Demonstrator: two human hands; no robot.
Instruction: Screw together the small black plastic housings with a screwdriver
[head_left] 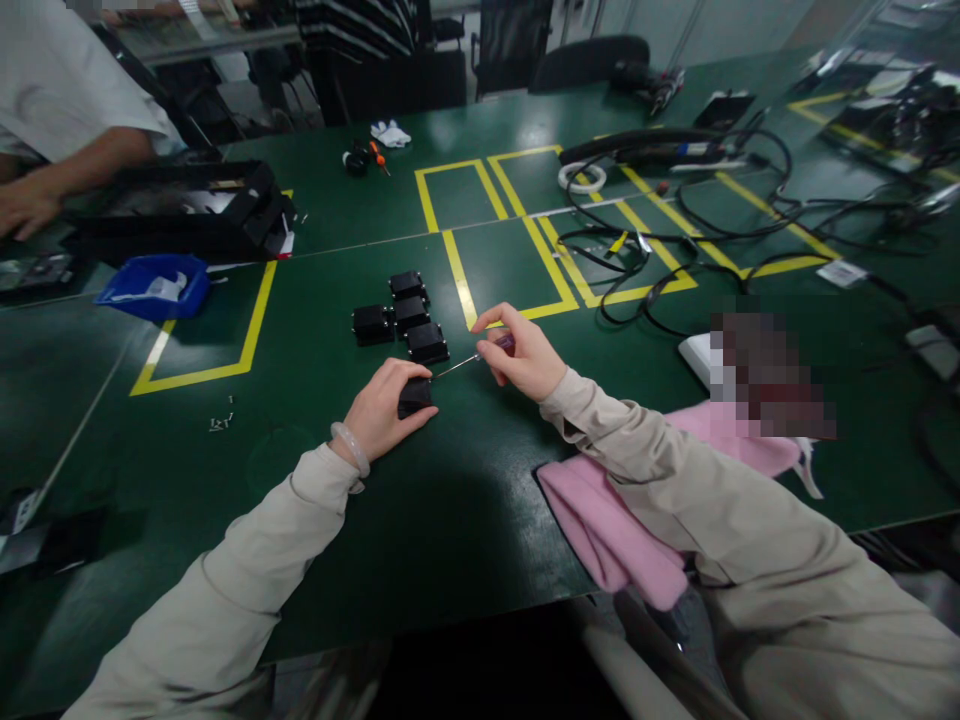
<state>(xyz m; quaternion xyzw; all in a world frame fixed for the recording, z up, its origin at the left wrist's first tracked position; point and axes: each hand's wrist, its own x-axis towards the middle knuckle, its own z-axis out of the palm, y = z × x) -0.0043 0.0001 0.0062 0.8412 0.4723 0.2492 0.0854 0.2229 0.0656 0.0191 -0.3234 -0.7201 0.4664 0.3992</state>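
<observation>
My left hand (384,408) is closed on a small black block (415,398), holding it against the green table. In my right hand (523,350) is a screwdriver (501,345) with a dark handle, gripped between thumb and fingers. Its thin shaft slants down left, and the tip reaches the right upper edge of the held block. Just beyond lie several similar black blocks, among them a near one (427,342) and a left one (372,324), with small shiny bits at their corners. Loose screws (221,421) lie on the table left of my left hand.
A blue bin (155,287) and a long black housing (187,212) stand at left, by a person's arm (82,175). Black cables (660,270) spread over the right side. Pink cloth (615,520) lies under my right forearm. Yellow tape (461,280) marks the green table (300,540).
</observation>
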